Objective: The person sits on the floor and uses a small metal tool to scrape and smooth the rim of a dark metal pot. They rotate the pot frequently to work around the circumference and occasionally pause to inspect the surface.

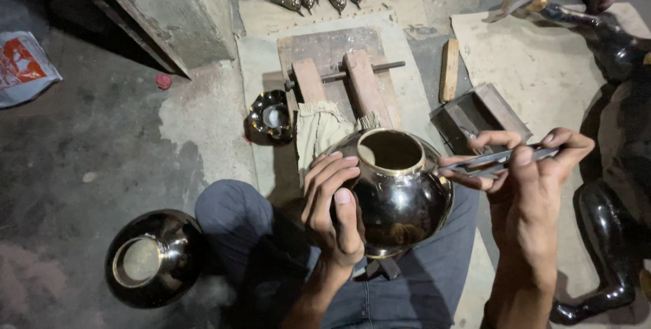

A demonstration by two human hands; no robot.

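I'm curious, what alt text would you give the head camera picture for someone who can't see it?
A seated person's left hand steadies a shiny round metal pot on their lap while the right hand holds a thin metal tool to its rim. A second pot sits on the concrete floor at left.

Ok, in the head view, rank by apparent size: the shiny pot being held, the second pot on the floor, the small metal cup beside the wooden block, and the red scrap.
1. Held pot, though it sits nearer the camera, which flatters it.
2. Floor pot; possibly the same true size.
3. Small metal cup.
4. Red scrap, clearly smallest.
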